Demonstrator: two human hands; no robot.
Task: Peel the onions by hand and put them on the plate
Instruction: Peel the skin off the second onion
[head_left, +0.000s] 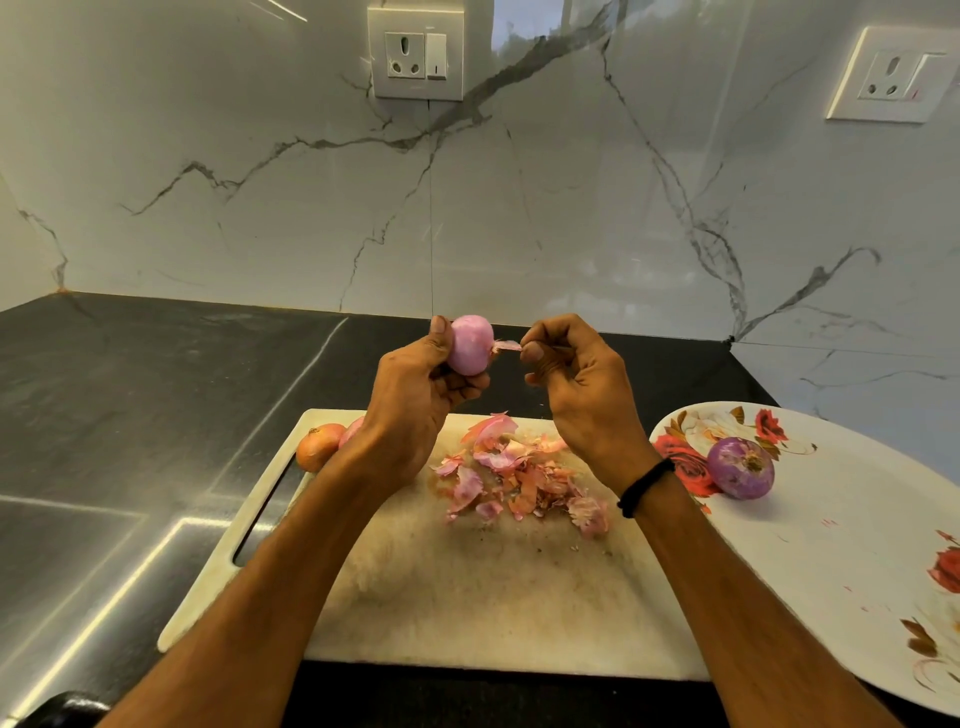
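My left hand (415, 395) grips a pale pink, mostly peeled onion (470, 344) raised above the cutting board. My right hand (576, 384) pinches a thin strip of skin (506, 346) that still hangs from the onion's right side. A peeled purple onion (741, 467) lies on the white floral plate (852, 530) at the right. An unpeeled orange-brown onion (318, 445) sits at the board's far left corner. Beside it a pink onion (351, 430) is partly hidden behind my left wrist.
A heap of pink and orange peels (519, 470) lies on the worn white cutting board (467, 608), which rests on a black countertop (156, 395). A marble wall with two sockets stands behind. A dark object (67, 709) shows at the bottom left.
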